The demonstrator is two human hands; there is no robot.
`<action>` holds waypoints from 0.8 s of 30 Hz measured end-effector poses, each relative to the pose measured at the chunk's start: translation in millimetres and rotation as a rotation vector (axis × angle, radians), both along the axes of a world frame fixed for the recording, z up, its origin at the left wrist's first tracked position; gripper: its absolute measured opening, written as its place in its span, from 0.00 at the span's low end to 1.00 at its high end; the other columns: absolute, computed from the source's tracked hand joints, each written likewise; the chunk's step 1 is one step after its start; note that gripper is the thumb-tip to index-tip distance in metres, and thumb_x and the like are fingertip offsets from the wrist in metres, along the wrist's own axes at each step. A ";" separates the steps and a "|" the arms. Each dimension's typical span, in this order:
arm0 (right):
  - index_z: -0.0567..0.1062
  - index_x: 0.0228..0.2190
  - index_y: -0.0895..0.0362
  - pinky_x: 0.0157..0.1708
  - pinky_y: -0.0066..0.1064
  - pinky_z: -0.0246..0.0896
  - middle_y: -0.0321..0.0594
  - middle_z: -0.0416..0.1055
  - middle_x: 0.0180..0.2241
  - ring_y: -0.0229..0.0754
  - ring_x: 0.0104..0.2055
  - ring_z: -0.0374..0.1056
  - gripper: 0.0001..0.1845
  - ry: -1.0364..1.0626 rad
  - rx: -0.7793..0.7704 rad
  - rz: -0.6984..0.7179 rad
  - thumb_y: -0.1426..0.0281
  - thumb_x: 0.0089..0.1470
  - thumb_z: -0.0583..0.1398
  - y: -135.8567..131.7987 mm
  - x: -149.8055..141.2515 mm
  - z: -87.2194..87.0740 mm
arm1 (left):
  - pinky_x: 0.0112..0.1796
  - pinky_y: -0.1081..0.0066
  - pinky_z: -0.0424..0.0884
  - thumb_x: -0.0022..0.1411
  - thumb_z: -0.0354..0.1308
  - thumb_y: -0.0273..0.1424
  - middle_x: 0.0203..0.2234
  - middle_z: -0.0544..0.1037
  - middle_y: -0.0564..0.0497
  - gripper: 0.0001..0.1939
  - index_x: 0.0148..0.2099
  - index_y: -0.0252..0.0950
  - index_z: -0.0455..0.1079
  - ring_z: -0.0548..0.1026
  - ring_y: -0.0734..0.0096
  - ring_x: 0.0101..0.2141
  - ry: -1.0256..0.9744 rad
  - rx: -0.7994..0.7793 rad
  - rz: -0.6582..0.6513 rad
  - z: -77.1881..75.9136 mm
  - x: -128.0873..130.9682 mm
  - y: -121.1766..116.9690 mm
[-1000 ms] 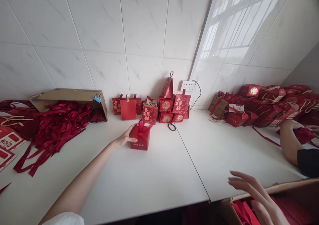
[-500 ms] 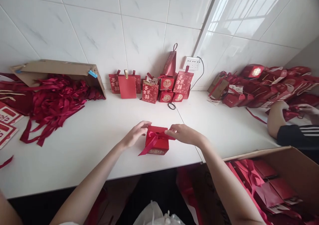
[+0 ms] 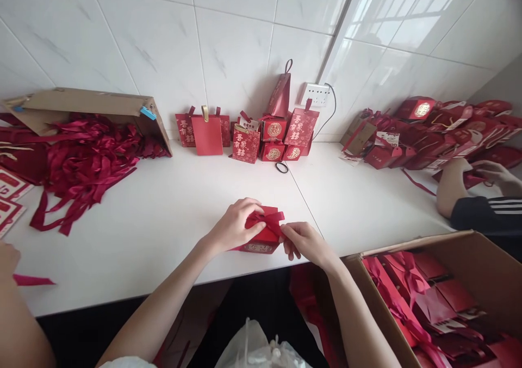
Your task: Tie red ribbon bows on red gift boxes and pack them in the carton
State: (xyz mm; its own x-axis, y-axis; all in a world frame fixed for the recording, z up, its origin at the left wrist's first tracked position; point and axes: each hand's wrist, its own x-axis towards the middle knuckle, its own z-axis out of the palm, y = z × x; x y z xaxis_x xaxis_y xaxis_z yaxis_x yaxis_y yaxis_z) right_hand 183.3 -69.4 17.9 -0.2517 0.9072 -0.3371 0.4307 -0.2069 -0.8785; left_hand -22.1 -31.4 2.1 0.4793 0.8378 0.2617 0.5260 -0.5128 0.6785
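A small red gift box (image 3: 261, 247) with a gold emblem on its front stands on the white table, close to the front edge. Across its top is a tied crimson ribbon bow (image 3: 271, 221). My left hand (image 3: 234, 225) reaches over the box from the left, its thumb and fingers closed around the left part of the bow. At the box's right side, my right hand (image 3: 305, 241) pinches a bit of the ribbon between thumb and forefinger, the other fingers curled below. Part of the lid and the bow's left loop are hidden behind my left hand.
A cardboard box (image 3: 93, 100) spills crimson ribbons (image 3: 87, 161) at left. Red boxes (image 3: 273, 130) line the wall under a power strip (image 3: 315, 94). Finished boxes fill an open carton (image 3: 473, 237) at right. Other people's hands (image 3: 495, 175) and an arm (image 3: 20, 308) flank me.
My left hand has moved right onto the bow, and my right hand has shifted slightly down and outward along the ribbon. At far left, another person's arm and a ribbon strip have come further into view.
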 end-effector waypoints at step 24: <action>0.74 0.24 0.60 0.24 0.26 0.60 0.39 0.70 0.19 0.36 0.21 0.66 0.29 0.029 -0.193 0.370 0.47 0.53 0.53 -47.0 -10.6 -30.1 | 0.55 0.60 0.60 0.54 0.58 0.35 0.44 0.69 0.50 0.06 0.30 0.40 0.72 0.67 0.60 0.51 -0.134 -0.329 0.128 -7.3 15.7 -0.7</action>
